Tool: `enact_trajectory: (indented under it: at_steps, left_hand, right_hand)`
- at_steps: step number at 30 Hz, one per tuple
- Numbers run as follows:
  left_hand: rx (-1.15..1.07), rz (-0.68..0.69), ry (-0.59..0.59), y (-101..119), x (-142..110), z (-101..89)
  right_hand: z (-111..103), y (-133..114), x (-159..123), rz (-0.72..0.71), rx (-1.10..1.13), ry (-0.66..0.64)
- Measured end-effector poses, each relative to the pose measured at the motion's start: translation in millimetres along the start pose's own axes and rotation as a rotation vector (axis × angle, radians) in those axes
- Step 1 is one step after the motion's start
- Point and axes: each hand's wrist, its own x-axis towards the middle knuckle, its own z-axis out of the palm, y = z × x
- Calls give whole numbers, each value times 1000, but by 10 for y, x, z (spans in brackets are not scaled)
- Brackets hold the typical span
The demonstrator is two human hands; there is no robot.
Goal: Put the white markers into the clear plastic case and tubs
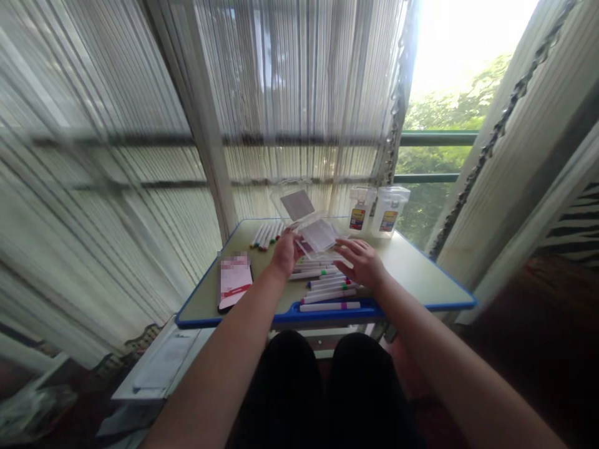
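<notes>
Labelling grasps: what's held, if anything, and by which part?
Clear case: left hand holds its near half's left edge; right hand is at the right edge, grip unclear.

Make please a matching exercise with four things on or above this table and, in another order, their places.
Things
1. open clear plastic case
2. white marker with purple band
3. flat, dark-edged object with pink face
4. rightmost clear plastic container with yellow-and-red label

Places
A. left part of the pale, blue-edged table
B. in the left hand
C. far side of the table, toward the right
D. along the blue tray at the near edge

Right pairs: 1-B, 2-D, 3-A, 4-C
</notes>
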Motion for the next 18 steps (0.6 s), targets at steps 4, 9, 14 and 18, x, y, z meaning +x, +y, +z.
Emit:
enact_trajectory:
  at_steps: [4, 9, 14, 18]
  left_hand:
    - [106, 80, 211, 2, 57, -67]
    - [160, 120, 327, 37, 67, -94]
    - [174, 10, 212, 47, 17, -47]
    - [172, 14, 181, 9, 41, -71]
  right_hand:
    - [-2, -6, 11, 191, 49, 102]
    - [120, 144, -63, 346, 129, -136]
    - [205, 288, -126, 423, 241, -133]
    - [218, 320, -144, 497, 286, -61]
